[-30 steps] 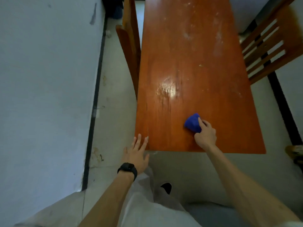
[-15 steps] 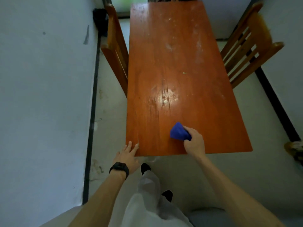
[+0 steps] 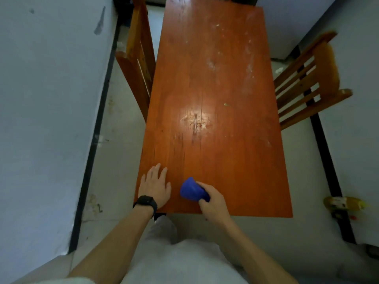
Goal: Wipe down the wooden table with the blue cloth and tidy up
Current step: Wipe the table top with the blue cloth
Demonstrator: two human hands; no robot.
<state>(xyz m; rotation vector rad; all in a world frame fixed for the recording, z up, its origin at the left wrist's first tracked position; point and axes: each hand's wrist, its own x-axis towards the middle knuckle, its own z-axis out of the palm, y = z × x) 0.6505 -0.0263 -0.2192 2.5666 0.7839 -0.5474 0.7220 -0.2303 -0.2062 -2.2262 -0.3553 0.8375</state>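
The long wooden table (image 3: 215,89) stretches away from me, with pale smudges and crumbs over its far half and a glossy glare patch near the middle. My right hand (image 3: 213,199) grips the bunched blue cloth (image 3: 191,190) and holds it against the tabletop near the front edge. My left hand (image 3: 155,185), with a black watch on the wrist, rests flat with straight fingers on the front left corner of the table, just left of the cloth.
A wooden chair (image 3: 137,64) stands tucked against the table's left side, and a slatted wooden chair (image 3: 307,83) stands at its right. A wall (image 3: 47,99) runs close along the left. A yellowish object (image 3: 342,202) lies on the floor at right.
My left hand has moved from the table's edge up onto the front left corner. My right hand has slid the cloth leftward along the front edge. The view has shifted closer.
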